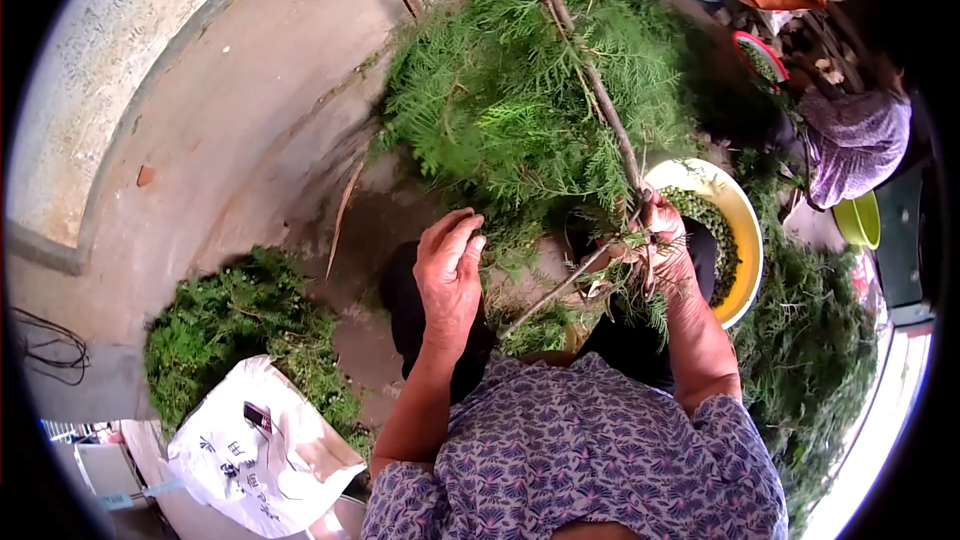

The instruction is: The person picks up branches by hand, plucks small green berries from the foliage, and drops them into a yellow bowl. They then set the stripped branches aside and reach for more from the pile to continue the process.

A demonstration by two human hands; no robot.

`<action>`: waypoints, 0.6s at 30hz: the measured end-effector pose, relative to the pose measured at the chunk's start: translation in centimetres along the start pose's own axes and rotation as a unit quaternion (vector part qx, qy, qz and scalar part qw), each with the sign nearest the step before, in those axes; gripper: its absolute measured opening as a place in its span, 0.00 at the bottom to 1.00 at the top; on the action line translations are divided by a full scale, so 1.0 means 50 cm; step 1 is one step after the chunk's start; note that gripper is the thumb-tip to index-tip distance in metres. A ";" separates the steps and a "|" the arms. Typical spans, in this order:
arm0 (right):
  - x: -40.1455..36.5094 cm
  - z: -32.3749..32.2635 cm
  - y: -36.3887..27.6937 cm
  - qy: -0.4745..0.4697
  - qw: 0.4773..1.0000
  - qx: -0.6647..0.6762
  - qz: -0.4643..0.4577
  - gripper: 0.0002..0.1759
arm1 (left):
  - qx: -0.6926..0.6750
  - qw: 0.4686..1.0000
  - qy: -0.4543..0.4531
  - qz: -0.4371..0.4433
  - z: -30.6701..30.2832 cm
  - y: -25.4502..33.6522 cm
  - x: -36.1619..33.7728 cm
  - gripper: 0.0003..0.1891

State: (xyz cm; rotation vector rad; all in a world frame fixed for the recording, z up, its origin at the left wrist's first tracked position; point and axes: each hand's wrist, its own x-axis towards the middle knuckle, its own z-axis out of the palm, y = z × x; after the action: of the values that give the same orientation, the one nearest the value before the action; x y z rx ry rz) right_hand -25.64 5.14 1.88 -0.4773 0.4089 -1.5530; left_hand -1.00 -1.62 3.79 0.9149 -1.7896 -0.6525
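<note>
My right hand [664, 232] is closed around the lower end of a long leafy branch [598, 90], whose woody stem runs up and away from me. Feathery green sprigs and a thinner side stem [560, 292] hang by that hand. My left hand [448, 275] is raised over my lap, its fingers loosely bent and nothing visible in them. Just right of my right hand stands a yellow bucket [752, 245] with a pale rim, holding many small green seeds or cones [722, 258]. Part of the bucket is hidden by my arm.
Cut greenery [240, 325] lies left, with more greenery [800, 360] at right. A white printed sack [265, 455] bears a small dark object [257, 416]. Another person [855, 140] sits upper right, near a red-rimmed basin [760, 60] and green tub [857, 221]. A wall curves along the left.
</note>
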 end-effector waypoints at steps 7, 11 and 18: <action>-0.035 -0.042 0.013 0.060 0.998 0.021 -0.012 0.09 | 0.062 0.991 0.118 0.020 -0.005 -0.021 0.099 0.18; -0.049 -0.060 0.033 -0.023 0.995 0.097 0.008 0.11 | 0.113 0.989 0.093 0.002 -0.009 -0.049 0.221 0.32; -0.074 -0.017 0.073 0.117 0.991 0.039 0.061 0.15 | -0.217 0.916 -0.154 -0.300 0.076 0.004 0.271 0.61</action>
State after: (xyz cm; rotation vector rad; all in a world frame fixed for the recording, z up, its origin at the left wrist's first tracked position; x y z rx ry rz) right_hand -22.96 8.68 -0.94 -0.2066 0.5452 -1.5043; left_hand -7.72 -12.52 9.62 1.0890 -1.5105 -1.5952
